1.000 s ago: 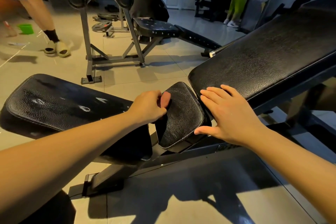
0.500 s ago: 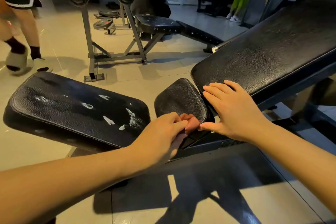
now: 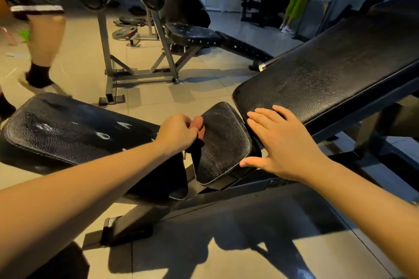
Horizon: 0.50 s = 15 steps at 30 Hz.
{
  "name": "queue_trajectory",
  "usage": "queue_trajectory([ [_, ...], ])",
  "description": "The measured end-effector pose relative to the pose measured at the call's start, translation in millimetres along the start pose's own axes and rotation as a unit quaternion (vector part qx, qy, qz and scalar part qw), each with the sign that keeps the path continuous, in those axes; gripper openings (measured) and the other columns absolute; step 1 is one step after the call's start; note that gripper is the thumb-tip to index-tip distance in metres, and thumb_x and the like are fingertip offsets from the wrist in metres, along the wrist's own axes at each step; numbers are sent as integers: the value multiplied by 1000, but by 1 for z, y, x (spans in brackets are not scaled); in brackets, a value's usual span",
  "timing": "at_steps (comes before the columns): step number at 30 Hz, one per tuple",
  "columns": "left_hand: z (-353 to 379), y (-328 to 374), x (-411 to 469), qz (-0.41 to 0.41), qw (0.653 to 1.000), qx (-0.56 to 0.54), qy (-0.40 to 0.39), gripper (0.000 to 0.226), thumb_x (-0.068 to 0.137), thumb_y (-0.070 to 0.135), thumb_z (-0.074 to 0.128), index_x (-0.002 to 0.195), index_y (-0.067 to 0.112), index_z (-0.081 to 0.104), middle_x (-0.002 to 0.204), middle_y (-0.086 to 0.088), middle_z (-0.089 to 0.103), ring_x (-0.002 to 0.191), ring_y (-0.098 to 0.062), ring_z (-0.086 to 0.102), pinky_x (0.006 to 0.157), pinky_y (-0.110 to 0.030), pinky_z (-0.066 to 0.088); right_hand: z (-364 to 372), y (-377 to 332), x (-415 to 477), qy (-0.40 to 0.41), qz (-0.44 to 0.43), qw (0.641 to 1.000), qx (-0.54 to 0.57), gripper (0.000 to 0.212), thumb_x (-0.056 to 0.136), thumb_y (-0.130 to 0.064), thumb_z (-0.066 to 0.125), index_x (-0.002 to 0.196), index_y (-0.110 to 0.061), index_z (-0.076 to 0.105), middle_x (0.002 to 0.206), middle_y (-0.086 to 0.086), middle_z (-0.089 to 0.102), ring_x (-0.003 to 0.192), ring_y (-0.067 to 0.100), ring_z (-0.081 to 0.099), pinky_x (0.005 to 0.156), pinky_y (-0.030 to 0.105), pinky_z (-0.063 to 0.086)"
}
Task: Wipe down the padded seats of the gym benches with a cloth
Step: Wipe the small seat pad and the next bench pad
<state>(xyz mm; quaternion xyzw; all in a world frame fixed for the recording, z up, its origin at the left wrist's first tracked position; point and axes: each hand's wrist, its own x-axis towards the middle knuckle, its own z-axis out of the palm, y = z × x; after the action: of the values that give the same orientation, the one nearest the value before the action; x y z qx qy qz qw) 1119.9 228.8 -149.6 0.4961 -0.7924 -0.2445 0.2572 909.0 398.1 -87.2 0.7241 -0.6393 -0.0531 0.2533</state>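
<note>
My left hand (image 3: 178,132) grips a small reddish-brown cloth (image 3: 199,127) against the far left edge of the small black seat pad (image 3: 223,142) of the bench in front of me. My right hand (image 3: 283,142) lies flat with straight fingers where the seat pad meets the lower end of the inclined black backrest (image 3: 328,75). To the left lies a wide black pad (image 3: 68,129) with pale scuff marks on its leather.
A grey rack bench (image 3: 192,34) with weight plates (image 3: 124,29) stands behind on the tiled floor. A person's legs (image 3: 43,47) are at the far left, another person sits at the rack, a third stands at the back right. The bench frame (image 3: 226,192) crosses below my arms.
My left hand has swept the cloth from the seat pad's near edge back up to its far left edge. The right hand stayed put. The person at left walked closer.
</note>
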Motion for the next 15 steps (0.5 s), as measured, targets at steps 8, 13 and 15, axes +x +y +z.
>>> queue_trajectory([
  [8,-3,36,-41,26,999,23,-7,12,85,28,73,89,17,70,82,0,68,84,-22,63,70,-33,46,1,0,1,-1,-4,1000,5,104,78,-88,33,136,-6,61,144,10,58,138,27,51,117,49,35],
  [13,-8,57,-91,185,982,13,-30,9,84,24,68,94,22,68,88,5,68,87,-18,60,73,-31,42,3,1,1,4,-7,1000,7,102,78,-87,39,135,-6,62,144,10,58,138,28,49,118,49,33],
  [15,-8,47,-62,150,988,42,-16,7,85,23,68,92,19,70,88,0,70,90,-24,63,74,-34,44,3,1,2,3,-4,1000,7,102,77,-88,41,135,-6,62,144,9,58,138,27,49,118,49,33],
])
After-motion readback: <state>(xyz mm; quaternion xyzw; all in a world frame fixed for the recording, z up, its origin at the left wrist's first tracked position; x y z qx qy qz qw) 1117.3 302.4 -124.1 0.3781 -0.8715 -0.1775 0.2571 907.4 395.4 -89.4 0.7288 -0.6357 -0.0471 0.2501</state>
